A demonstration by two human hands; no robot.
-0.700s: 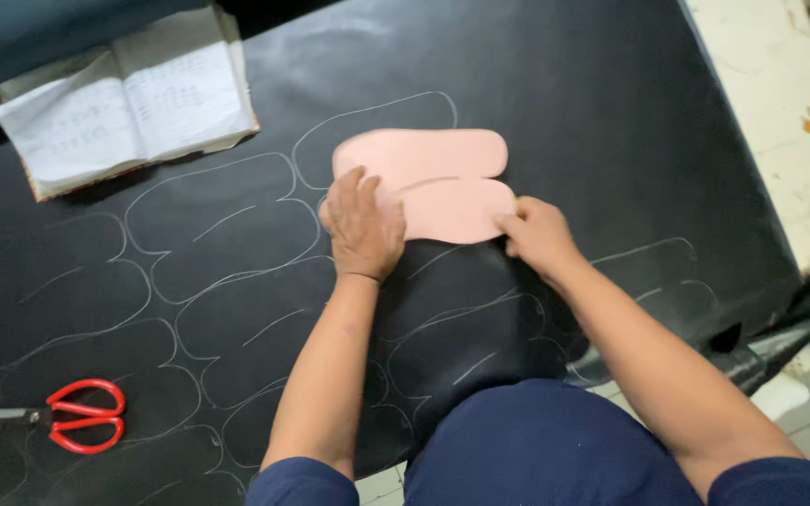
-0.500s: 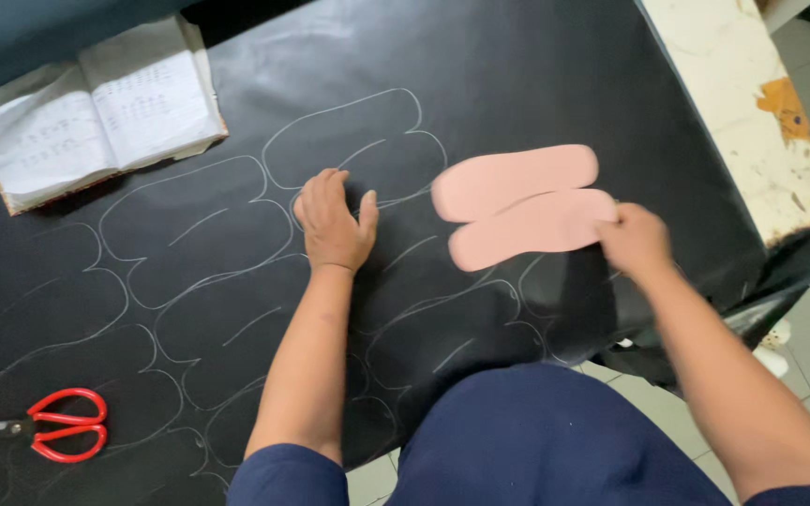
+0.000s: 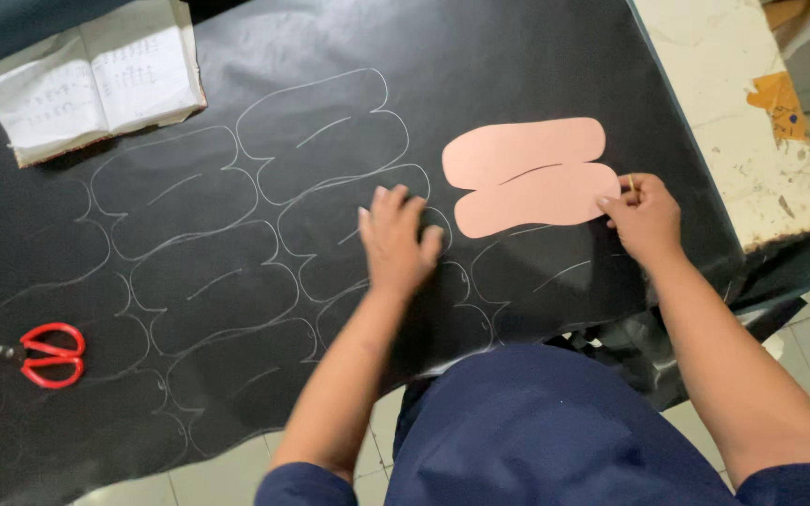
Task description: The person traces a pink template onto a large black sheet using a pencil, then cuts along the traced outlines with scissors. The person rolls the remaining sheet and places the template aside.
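Note:
A pink double sole-shaped template [image 3: 529,175] lies flat on a black sheet [image 3: 517,66] marked with several pale traced outlines. My right hand [image 3: 644,217] is at the template's right end, fingertips on its edge, pinching a small yellowish marker. My left hand [image 3: 397,239] rests palm down on the black sheet, left of the template and apart from it, over a traced outline.
Red-handled scissors [image 3: 41,354] lie at the sheet's left edge. An open notebook [image 3: 96,84] sits at the top left. A worn white table edge [image 3: 742,122] shows on the right. Tiled floor lies below the sheet's near edge.
The pink template has slid to the right across the sheet with my right hand. My left hand came off the template and now lies flat on the black sheet.

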